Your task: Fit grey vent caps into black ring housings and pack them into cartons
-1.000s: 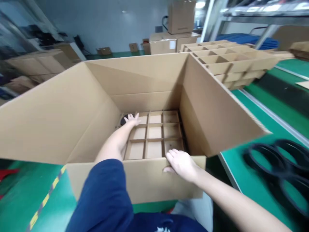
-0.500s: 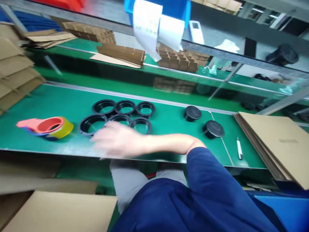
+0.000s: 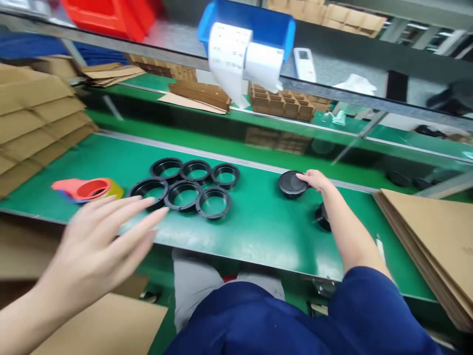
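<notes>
Several black rings [image 3: 215, 216] lie in two rows on the green tabletop. With its fingers spread, my left hand [image 3: 103, 236] hovers over the front edge, just left of the rings, and holds nothing. Farther right, my right hand [image 3: 314, 180] grips the edge of a black round lidded piece [image 3: 290, 183], thumb on top; the fingers beneath are partly hidden. A second black round piece [image 3: 322, 217] stands close by, half covered by my right forearm. A red tape dispenser [image 3: 83, 188] with yellow tape lies beyond my left hand.
Stacked cardboard sheets [image 3: 428, 231] stand at the right, and folded cardboard [image 3: 33, 113] at the left. A white pen [image 3: 380, 246] lies beside my right forearm. Above the table, a shelf holds a blue bin [image 3: 254, 19] with paper rolls and a red bin [image 3: 107, 17].
My right hand has moved from the rings across to the right and taken hold of a black round piece. My left hand has come into view at the left, and the view has shifted slightly.
</notes>
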The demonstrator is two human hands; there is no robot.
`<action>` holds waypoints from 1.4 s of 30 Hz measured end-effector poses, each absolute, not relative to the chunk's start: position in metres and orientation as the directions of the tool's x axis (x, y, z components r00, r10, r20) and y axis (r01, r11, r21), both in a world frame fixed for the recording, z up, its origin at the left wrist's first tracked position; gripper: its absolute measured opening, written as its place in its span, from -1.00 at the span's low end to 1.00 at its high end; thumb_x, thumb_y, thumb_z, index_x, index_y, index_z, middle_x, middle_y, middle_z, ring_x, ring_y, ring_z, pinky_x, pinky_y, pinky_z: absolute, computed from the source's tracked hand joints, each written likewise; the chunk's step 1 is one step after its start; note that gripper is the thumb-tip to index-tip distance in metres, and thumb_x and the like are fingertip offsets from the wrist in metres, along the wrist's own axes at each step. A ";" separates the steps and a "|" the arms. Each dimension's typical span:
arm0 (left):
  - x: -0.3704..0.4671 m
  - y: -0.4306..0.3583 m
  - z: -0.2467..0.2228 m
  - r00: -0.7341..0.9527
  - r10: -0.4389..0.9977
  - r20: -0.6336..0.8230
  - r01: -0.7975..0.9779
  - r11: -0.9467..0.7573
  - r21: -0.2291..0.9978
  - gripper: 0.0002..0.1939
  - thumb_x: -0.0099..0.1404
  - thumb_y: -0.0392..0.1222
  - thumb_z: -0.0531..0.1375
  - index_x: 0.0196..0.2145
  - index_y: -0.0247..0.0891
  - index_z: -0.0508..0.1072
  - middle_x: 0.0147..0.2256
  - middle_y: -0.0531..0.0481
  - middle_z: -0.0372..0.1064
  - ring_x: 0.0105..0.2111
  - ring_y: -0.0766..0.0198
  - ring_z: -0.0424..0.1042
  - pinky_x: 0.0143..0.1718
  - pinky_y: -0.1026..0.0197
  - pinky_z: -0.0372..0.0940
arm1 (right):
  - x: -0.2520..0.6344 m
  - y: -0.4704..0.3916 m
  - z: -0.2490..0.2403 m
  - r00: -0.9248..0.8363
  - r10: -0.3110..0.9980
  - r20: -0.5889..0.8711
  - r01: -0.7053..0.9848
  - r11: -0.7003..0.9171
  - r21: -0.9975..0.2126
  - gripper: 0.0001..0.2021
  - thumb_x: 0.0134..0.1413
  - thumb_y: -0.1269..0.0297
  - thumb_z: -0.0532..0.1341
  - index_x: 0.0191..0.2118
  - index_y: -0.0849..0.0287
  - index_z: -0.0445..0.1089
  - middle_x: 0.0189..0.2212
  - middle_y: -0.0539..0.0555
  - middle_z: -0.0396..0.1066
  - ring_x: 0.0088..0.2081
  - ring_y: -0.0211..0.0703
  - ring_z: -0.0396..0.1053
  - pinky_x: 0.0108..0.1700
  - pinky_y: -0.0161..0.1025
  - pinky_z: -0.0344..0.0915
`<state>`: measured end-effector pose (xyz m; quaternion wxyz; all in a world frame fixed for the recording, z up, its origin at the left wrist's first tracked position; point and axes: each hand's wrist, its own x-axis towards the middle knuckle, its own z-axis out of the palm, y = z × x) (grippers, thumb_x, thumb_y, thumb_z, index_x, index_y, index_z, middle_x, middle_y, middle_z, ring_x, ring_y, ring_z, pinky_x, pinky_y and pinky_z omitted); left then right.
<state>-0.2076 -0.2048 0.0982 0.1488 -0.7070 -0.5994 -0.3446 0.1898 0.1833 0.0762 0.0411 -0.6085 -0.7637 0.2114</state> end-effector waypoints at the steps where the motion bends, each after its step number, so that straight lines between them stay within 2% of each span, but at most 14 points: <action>1: -0.195 -0.207 0.100 0.115 0.767 0.631 0.960 -0.250 0.129 -0.22 0.30 -0.26 0.29 0.38 0.25 0.18 0.17 0.04 0.45 0.10 -0.03 0.48 0.23 -0.24 0.32 | 0.178 0.177 0.081 -0.305 0.936 -0.174 0.896 0.220 -0.386 -0.48 0.24 -0.05 0.24 -0.62 0.11 0.13 -0.70 -0.08 0.17 -0.59 -0.40 0.09 -0.48 -0.26 -0.04; 4: -0.155 -0.206 0.099 0.173 0.844 0.508 0.961 -0.258 0.102 -0.22 0.38 -0.30 0.18 0.47 -0.01 0.03 0.21 -0.21 0.40 0.20 -0.04 0.38 0.24 -0.21 0.28 | 0.126 0.145 0.092 -0.543 0.833 -0.107 0.766 0.438 -0.471 -0.43 0.10 -0.19 0.34 -0.62 0.08 0.13 -0.67 -0.06 0.17 -0.57 -0.29 0.09 -0.49 -0.23 -0.03; 6: -0.137 -0.204 0.096 0.160 0.896 0.414 0.962 -0.236 0.140 -0.34 0.44 -0.07 0.18 0.43 -0.11 0.15 0.34 -0.29 0.21 0.34 -0.11 0.20 0.27 -0.18 0.23 | 0.079 0.111 0.093 -0.745 0.666 -0.036 0.548 0.581 -0.602 -0.42 0.05 -0.30 0.33 -0.59 0.05 0.16 -0.58 0.04 0.33 -0.51 -0.15 0.23 -0.48 -0.19 0.08; 10: -0.136 -0.222 0.094 -0.066 0.972 0.226 0.985 0.027 0.169 -0.03 0.25 0.40 0.24 0.46 -0.01 0.06 0.47 -0.40 -0.30 0.45 -0.43 -0.23 0.15 -0.38 0.24 | -0.022 0.010 0.088 -0.959 0.283 0.021 0.156 0.591 -0.792 -0.43 0.09 -0.30 0.29 -0.56 0.08 0.16 -0.23 0.16 0.57 -0.29 0.00 0.47 -0.40 -0.18 0.29; 13: -0.144 -0.268 0.104 -0.279 0.951 0.134 0.946 0.248 0.208 0.02 0.22 0.29 0.28 0.48 -0.05 -0.04 0.44 -0.49 -0.27 0.40 -0.45 -0.09 0.02 -0.32 0.33 | -0.082 -0.068 0.083 -0.991 0.121 0.052 0.020 0.528 -0.849 -0.45 0.16 -0.27 0.26 -0.52 0.10 0.17 -0.33 0.09 0.54 -0.41 -0.14 0.38 -0.45 -0.27 0.25; 16: -0.161 -0.337 0.116 -0.437 0.895 0.092 0.879 0.403 0.253 0.03 0.13 0.11 0.33 0.47 -0.05 0.01 0.37 -0.42 -0.06 0.31 -0.33 0.11 0.12 -0.28 0.28 | -0.122 -0.127 0.069 -0.999 -0.041 0.025 -0.038 0.355 -0.934 -0.53 0.35 -0.21 0.10 -0.36 0.11 0.28 -0.29 0.07 0.54 -0.33 -0.13 0.44 -0.33 -0.26 0.37; 18: -0.186 -0.389 0.119 -0.590 0.798 0.123 0.795 0.548 0.260 0.00 0.10 0.07 0.33 0.44 -0.04 0.09 0.34 -0.33 0.01 0.29 -0.24 0.14 0.25 -0.26 0.18 | -0.142 -0.160 0.051 -0.990 -0.139 0.034 -0.075 0.300 -0.951 -0.60 0.46 -0.11 -0.01 -0.14 0.11 0.36 -0.10 0.12 0.54 -0.10 -0.06 0.51 -0.11 -0.18 0.46; 20: -0.224 -0.443 0.113 -0.793 0.588 0.163 0.610 0.758 0.231 -0.05 0.10 0.09 0.34 0.41 -0.01 0.15 0.33 -0.27 0.02 0.31 -0.22 0.11 0.31 -0.27 0.10 | -0.160 -0.192 0.029 -0.945 -0.301 0.128 -0.241 0.376 -0.895 -0.64 0.46 -0.02 0.05 0.09 0.14 0.33 0.16 0.23 0.43 0.17 0.04 0.41 0.17 -0.01 0.38; 22: -0.271 -0.494 0.095 -0.950 0.278 0.146 0.303 0.931 0.201 -0.06 0.10 0.16 0.35 0.40 0.06 0.16 0.35 -0.23 -0.01 0.33 -0.28 0.05 0.31 -0.35 0.08 | -0.177 -0.223 0.009 -0.832 -0.525 0.180 -0.473 0.500 -0.725 -0.43 0.29 -0.05 0.30 0.21 0.23 0.29 0.28 0.36 0.28 0.33 0.23 0.22 0.35 0.21 0.18; 24: -0.319 -0.540 0.066 -0.999 -0.029 0.040 -0.021 0.983 0.183 -0.04 0.12 0.21 0.35 0.41 0.11 0.12 0.38 -0.22 -0.05 0.37 -0.31 -0.02 0.31 -0.38 0.07 | -0.193 -0.249 -0.008 -0.728 -0.681 0.078 -0.605 0.585 -0.540 -0.20 -0.03 -0.14 0.51 0.17 0.31 0.33 0.19 0.45 0.35 0.28 0.39 0.25 0.34 0.34 0.13; 27: -0.381 -0.591 0.010 -0.948 -0.290 -0.134 -0.306 0.944 0.125 -0.05 0.18 0.26 0.31 0.43 0.09 0.06 0.40 -0.27 -0.07 0.37 -0.32 -0.02 0.32 -0.33 0.05 | -0.206 -0.270 -0.025 -0.703 -0.708 -0.071 -0.638 0.671 -0.379 -0.34 -0.14 -0.18 0.54 -0.11 0.26 0.42 -0.20 0.23 0.50 -0.11 0.19 0.48 0.00 0.09 0.44; 30: -0.420 -0.619 -0.041 -0.918 -0.343 -0.198 -0.363 0.929 0.073 -0.03 0.18 0.27 0.30 0.44 0.04 0.07 0.40 -0.35 -0.09 0.37 -0.38 -0.02 0.30 -0.33 0.05 | -0.205 -0.274 -0.036 -0.719 -0.694 0.019 -0.669 0.685 -0.290 -0.44 -0.14 -0.17 0.53 -0.27 0.18 0.36 -0.35 0.07 0.41 -0.30 0.01 0.44 -0.27 -0.15 0.39; 36: -0.445 -0.646 -0.111 -0.887 -0.355 -0.296 -0.366 0.930 -0.020 -0.02 0.19 0.31 0.27 0.45 -0.02 0.06 0.44 -0.44 -0.20 0.39 -0.48 -0.09 0.30 -0.34 0.01 | -0.199 -0.274 -0.046 -0.725 -0.673 0.147 -0.682 0.671 -0.290 -0.35 -0.39 -0.19 0.60 -0.35 0.14 0.31 -0.42 -0.02 0.34 -0.40 -0.08 0.39 -0.36 -0.19 0.33; 42: -0.439 -0.654 -0.160 -0.848 -0.332 -0.412 -0.330 0.941 -0.078 -0.21 0.46 0.29 -0.18 0.50 -0.10 -0.10 0.51 -0.30 -0.44 0.50 -0.16 -0.37 0.42 -0.25 -0.22 | -0.193 -0.277 -0.047 -0.737 -0.654 0.168 -0.671 0.681 -0.292 -0.28 -0.59 -0.17 0.65 -0.38 0.13 0.32 -0.45 -0.05 0.31 -0.42 -0.08 0.36 -0.40 -0.17 0.33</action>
